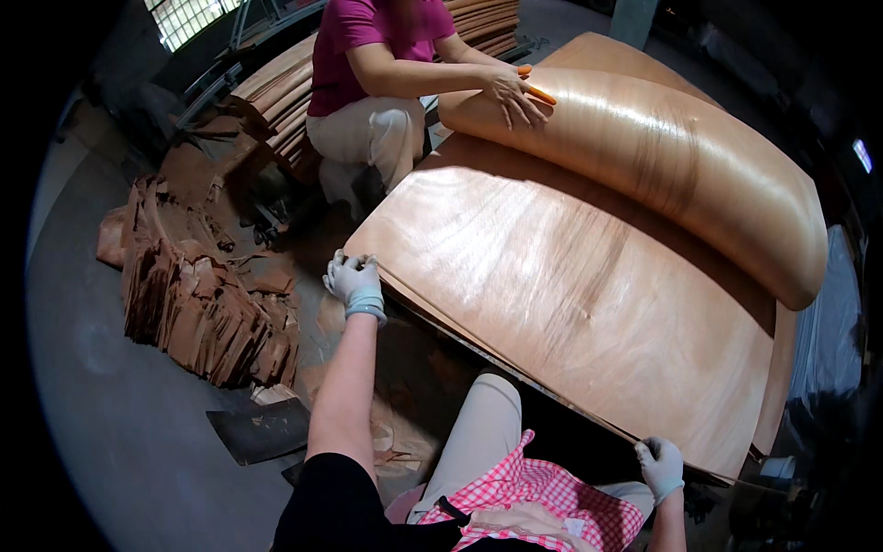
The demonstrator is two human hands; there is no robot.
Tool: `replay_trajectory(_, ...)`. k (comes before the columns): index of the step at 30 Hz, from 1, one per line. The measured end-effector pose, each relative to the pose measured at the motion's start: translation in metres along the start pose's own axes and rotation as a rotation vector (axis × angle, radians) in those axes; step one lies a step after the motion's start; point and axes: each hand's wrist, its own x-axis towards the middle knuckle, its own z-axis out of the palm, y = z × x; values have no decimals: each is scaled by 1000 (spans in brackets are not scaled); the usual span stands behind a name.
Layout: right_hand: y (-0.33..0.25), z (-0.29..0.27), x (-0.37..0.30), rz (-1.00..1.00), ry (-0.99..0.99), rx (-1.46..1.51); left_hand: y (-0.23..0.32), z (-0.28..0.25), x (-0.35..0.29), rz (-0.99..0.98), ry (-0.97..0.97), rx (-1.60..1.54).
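A broad, pale flat wood sheet [524,285] lies just beyond the seated person's knees, its near edge running from one hand to the other, with light glaring off its left half and a darker streak of grain near its middle. The left hand [355,283], in a pale glove, is at the near left corner, its grip closed, fingers bent and pinching the edge. The right hand [660,469], gloved too, is well apart from it, toward the near right corner, thumb and fingers pressed together on the same edge. More thin layers show under that edge, so this is the top of a pile.

Over the far side bends a big curled wood sheet [662,152], throwing a dark shadow; I can't tell from here whether it joins the flat one. A co-worker in a magenta top [368,41] crouches across at the left, a bare hand [513,97] spread on the curl, with something orange [541,96] at the fingers.

The person wears a pink checked apron [543,488] over pale trousers [474,432]. Off to the left, ragged brown scraps [202,304] stand packed on the floor [120,377], a dark flat panel [260,430] near them, and long curved boards [285,87] are stacked behind the co-worker
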Motion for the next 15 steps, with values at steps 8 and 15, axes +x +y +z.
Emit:
replay_trajectory(8, -38, 7, 23, 34, -38, -35, -2, -7, 16, -27, -56, 100)
replay_trajectory(15, -44, 18, 52, 53, -204, -126, -16, 10, 18, 3, -109, 260)
